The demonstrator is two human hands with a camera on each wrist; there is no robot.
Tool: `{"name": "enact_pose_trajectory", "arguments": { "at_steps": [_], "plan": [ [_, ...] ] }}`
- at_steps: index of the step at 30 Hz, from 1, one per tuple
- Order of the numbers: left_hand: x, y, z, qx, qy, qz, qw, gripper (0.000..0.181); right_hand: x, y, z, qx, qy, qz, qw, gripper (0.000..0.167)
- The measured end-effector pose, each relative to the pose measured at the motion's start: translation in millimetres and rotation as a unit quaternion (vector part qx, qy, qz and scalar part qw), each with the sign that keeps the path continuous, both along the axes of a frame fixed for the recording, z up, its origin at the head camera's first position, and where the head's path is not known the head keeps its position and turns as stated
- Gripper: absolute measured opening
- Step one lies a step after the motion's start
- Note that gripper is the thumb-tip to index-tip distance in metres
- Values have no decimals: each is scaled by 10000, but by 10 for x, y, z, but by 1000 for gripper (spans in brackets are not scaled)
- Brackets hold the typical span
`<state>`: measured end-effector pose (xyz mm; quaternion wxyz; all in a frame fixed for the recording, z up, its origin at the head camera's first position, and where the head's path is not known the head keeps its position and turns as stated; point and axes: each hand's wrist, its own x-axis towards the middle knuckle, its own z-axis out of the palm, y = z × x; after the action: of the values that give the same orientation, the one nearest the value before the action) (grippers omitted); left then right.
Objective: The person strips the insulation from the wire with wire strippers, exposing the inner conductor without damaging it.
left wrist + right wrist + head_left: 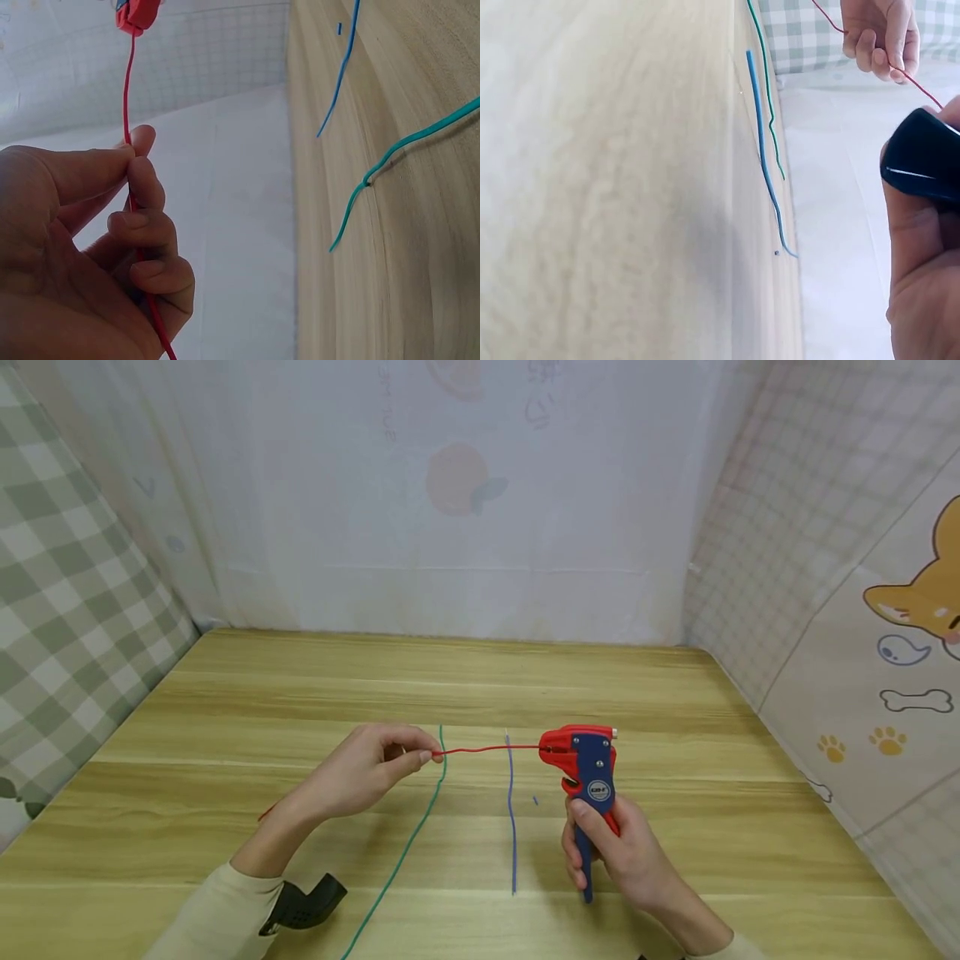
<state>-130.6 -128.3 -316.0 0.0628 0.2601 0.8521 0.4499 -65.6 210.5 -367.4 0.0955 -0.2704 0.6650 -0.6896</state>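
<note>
A red wire (487,747) runs between the two hands, raised above the table. My left hand (378,768) pinches it between thumb and forefinger; in the left wrist view its tail (159,324) passes down behind the curled fingers. The wire's far end enters the red jaws of a blue-and-red wire stripper (595,777). My right hand (618,843) grips the stripper's handles, which in the right wrist view show only as a dark handle end (922,157). How far the wire reaches inside the jaws is hidden.
On the wooden table (300,677) lie a green wire (412,839) at the left and a shorter blue wire (512,818) between the hands. A tiny blue offcut (536,800) is beside the blue wire. Cloth walls (465,585) stand behind and at both sides.
</note>
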Motion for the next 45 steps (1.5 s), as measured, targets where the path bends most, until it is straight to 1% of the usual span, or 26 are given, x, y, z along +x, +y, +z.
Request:
{"name": "enact_pose_trajectory", "arguments": {
  "at_steps": [3,10,14,19,25,28,32,39,45],
  "plan": [
    [-4,-8,-1,-11,20,-2,10000,18,15,-5,-6,45,84,-51,9999,26],
    [-2,-34,27,-95,-7,38,9999,19,38,-19,2,216,67,-203,9995,27],
    [1,-39,39,-93,-23,9,10000,18,27,-25,-18,130,78,-114,9998,26],
    [2,-57,32,-87,-68,-46,9999,18,-6,-13,-61,-68,-32,150,9999,27],
    [-2,-71,38,-109,-62,-62,9999,18,-32,-1,-56,-112,-243,335,9991,25],
    [-6,-75,49,-101,-92,-74,9999,19,-41,7,-50,-153,-278,440,9985,25],
    [-8,-77,59,-93,-131,-87,9998,19,-50,9,-46,-165,-298,501,9982,24],
    [-10,-89,58,-102,-83,-39,9999,19,-55,27,-23,-132,-395,511,9978,22],
    [-15,-93,58,-113,-145,-19,9998,19,-62,57,-19,-143,-450,556,9973,23]
  ]
}}
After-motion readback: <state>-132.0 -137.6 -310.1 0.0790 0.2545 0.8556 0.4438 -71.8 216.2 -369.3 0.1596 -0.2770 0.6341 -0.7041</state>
